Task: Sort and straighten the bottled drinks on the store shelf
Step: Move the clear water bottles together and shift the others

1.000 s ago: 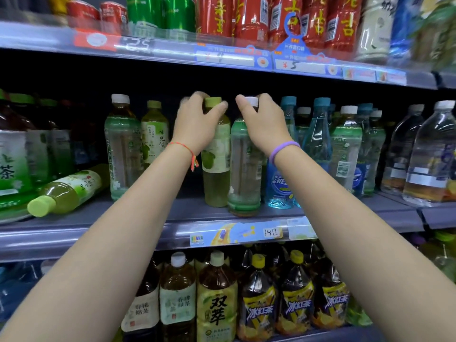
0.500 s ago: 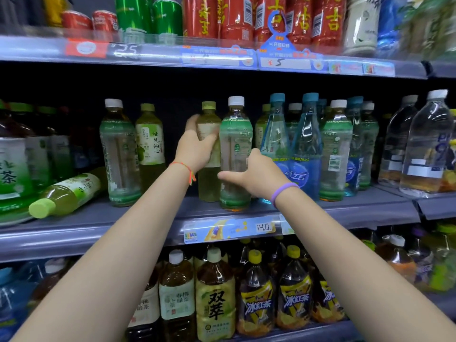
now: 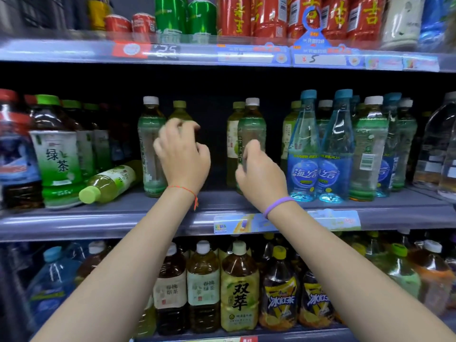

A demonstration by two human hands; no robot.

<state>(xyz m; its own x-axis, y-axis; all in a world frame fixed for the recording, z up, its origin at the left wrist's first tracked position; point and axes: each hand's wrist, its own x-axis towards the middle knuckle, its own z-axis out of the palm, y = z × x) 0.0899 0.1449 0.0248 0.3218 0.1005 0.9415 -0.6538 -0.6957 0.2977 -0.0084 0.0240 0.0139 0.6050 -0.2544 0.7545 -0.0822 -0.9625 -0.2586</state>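
On the middle shelf (image 3: 123, 219), the left hand (image 3: 183, 155) is raised in front of a yellow-capped green tea bottle (image 3: 180, 111); its fingers are curled, but whether anything is gripped cannot be told, since the hand is blurred and covers the bottle's body. The right hand (image 3: 259, 172) is loosely curled beside the lower body of a white-capped green bottle (image 3: 251, 124); contact looks likely, yet a firm hold is not shown. Just left of the left hand stands another white-capped bottle (image 3: 150, 144), and further left a pale green bottle (image 3: 111, 180) lies on its side, cap toward the aisle.

For the step to be done well, each upright bottle is best taken low on the body rather than at the cap, so that it is slid rather than tipped. Like bottles should be drawn into one file with labels turned forward. The fallen bottle ought to be stood up before its neighbours are closed in, or the gap for it is lost. The blue-capped bottles (image 3: 320, 149) at right appear to be already in order.
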